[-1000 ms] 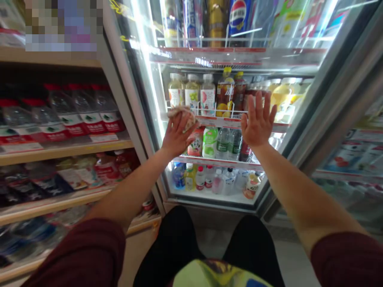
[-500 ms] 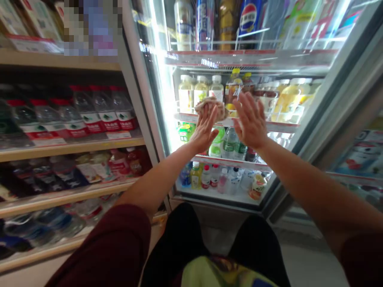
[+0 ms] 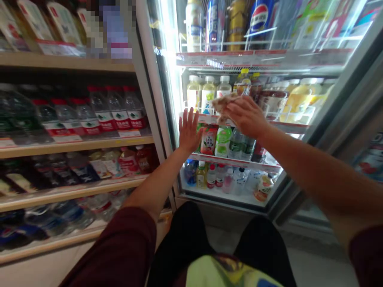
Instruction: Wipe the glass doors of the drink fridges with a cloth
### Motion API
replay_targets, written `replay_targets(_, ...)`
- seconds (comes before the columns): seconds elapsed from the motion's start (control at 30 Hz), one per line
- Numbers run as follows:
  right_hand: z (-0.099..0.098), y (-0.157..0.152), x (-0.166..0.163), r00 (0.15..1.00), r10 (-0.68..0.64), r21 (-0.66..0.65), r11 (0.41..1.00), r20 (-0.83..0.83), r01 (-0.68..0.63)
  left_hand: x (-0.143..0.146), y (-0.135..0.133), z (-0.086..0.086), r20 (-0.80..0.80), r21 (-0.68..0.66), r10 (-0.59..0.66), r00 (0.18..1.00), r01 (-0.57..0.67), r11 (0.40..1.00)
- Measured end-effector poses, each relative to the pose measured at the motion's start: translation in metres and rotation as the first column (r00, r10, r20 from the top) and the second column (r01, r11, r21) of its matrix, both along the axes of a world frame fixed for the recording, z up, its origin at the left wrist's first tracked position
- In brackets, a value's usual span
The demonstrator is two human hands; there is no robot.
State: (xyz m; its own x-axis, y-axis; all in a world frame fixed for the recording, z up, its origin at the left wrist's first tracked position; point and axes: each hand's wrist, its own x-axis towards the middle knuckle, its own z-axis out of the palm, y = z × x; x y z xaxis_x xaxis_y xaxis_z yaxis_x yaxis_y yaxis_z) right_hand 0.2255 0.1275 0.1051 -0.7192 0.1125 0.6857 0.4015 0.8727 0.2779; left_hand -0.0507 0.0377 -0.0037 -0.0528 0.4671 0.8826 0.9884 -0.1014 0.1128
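Observation:
In front of me stands a lit drinks fridge with a glass door [image 3: 299,171]. My right hand [image 3: 247,115] is closed on a crumpled light cloth [image 3: 223,104] and holds it against the glass, level with the second shelf of bottles. My left hand [image 3: 189,131] rests flat on the glass near the door's left edge, fingers spread and pointing up, with nothing in it. Behind the glass are rows of juice, tea and water bottles [image 3: 223,141].
Open wooden shelves [image 3: 77,145] on the left carry red-capped water bottles [image 3: 98,113] and packaged goods. The fridge's metal frame [image 3: 149,83] separates shelves from door. A second cooler door [image 3: 368,151] stands at the right. My knees and a yellow-green garment [image 3: 221,271] fill the bottom.
The cloth passed from my left hand to my right hand. The left hand dropped to the door's left edge and opened flat. The view shifted left.

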Motion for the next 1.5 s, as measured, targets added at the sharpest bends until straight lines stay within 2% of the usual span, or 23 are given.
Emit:
replay_targets(0.07, 0.017, 0.003, 0.000, 0.987, -0.053, 0.007, 0.998, -0.154, 0.055, -0.005, 0.009, -0.003, 0.010, -0.049, 0.028, 1.000, -0.027, 0.998)
replay_targets(0.13, 0.018, 0.003, -0.001, 0.968, -0.081, 0.007, 0.996, -0.238, 0.085, -0.006, 0.016, -0.006, 0.013, -0.047, 0.041, 0.999, -0.040, 0.998)
replay_targets(0.27, -0.007, -0.004, 0.001, 0.996, -0.053, -0.025, 0.998, -0.070, 0.051, -0.007, 0.021, -0.012, -0.011, 0.001, 0.035, 0.999, -0.035, 0.999)
replay_targets(0.37, -0.009, -0.003, 0.004, 1.000, -0.008, -0.042, 0.999, 0.009, 0.008, -0.007, 0.020, -0.013, -0.020, 0.018, 0.019, 1.000, -0.019, 1.000)
replay_targets(0.47, 0.001, 0.005, 0.003, 0.997, 0.024, -0.005, 1.000, -0.070, -0.024, -0.007, 0.020, -0.012, -0.002, -0.003, 0.030, 1.000, -0.030, 1.000)
replay_targets(0.57, -0.004, 0.008, -0.001, 0.989, 0.028, 0.017, 1.000, -0.146, -0.026, -0.005, 0.020, -0.012, -0.006, -0.024, 0.045, 0.999, -0.045, 0.999)
replay_targets(0.67, -0.015, 0.004, -0.002, 0.996, 0.052, -0.010, 0.999, -0.068, -0.053, -0.005, 0.020, -0.012, -0.028, -0.006, 0.043, 0.999, -0.043, 0.999)
replay_targets(0.73, -0.013, 0.003, 0.001, 0.997, 0.067, -0.009, 0.998, -0.037, -0.067, -0.005, 0.019, -0.011, -0.034, -0.006, 0.046, 0.998, -0.046, 0.999)
replay_targets(0.87, 0.009, 0.011, 0.008, 0.970, 0.019, 0.065, 0.998, -0.241, -0.003, -0.002, 0.017, -0.009, -0.026, -0.052, 0.079, 0.997, -0.080, 0.995)
replay_targets(0.93, 0.008, 0.016, 0.012, 0.958, 0.015, 0.101, 0.995, -0.285, 0.014, -0.001, 0.016, -0.008, -0.028, -0.065, 0.093, 0.995, -0.095, 0.993)
replay_targets(1.07, -0.015, 0.020, 0.018, 0.991, 0.115, 0.198, 0.975, -0.074, -0.098, 0.001, 0.015, -0.007, -0.035, -0.061, 0.114, 0.993, -0.116, 0.991)
replay_targets(1.13, -0.016, 0.023, 0.021, 0.991, 0.135, 0.214, 0.968, 0.006, -0.133, 0.001, 0.014, -0.008, -0.038, -0.059, 0.113, 0.993, -0.115, 0.992)
replay_targets(1.2, -0.005, 0.027, 0.024, 0.993, 0.103, 0.212, 0.973, -0.056, -0.089, 0.001, 0.014, -0.007, -0.033, -0.057, 0.101, 0.994, -0.103, 0.993)
replay_targets(1.3, 0.008, 0.031, 0.027, 0.955, 0.003, 0.197, 0.979, -0.295, 0.058, 0.000, 0.014, -0.008, -0.018, -0.052, 0.082, 0.996, -0.083, 0.995)
replay_targets(1.37, -0.001, 0.029, 0.029, 0.939, -0.015, 0.209, 0.974, -0.344, 0.092, 0.000, 0.015, -0.008, -0.013, -0.048, 0.075, 0.997, -0.076, 0.996)
replay_targets(1.4, -0.011, 0.028, 0.031, 0.953, 0.003, 0.228, 0.971, -0.302, 0.069, 0.000, 0.015, -0.008, -0.014, -0.046, 0.074, 0.997, -0.075, 0.996)
replay_targets(1.5, -0.038, 0.025, 0.038, 0.995, 0.100, 0.255, 0.962, -0.004, -0.096, -0.001, 0.015, -0.008, -0.031, -0.055, 0.083, 0.996, -0.084, 0.995)
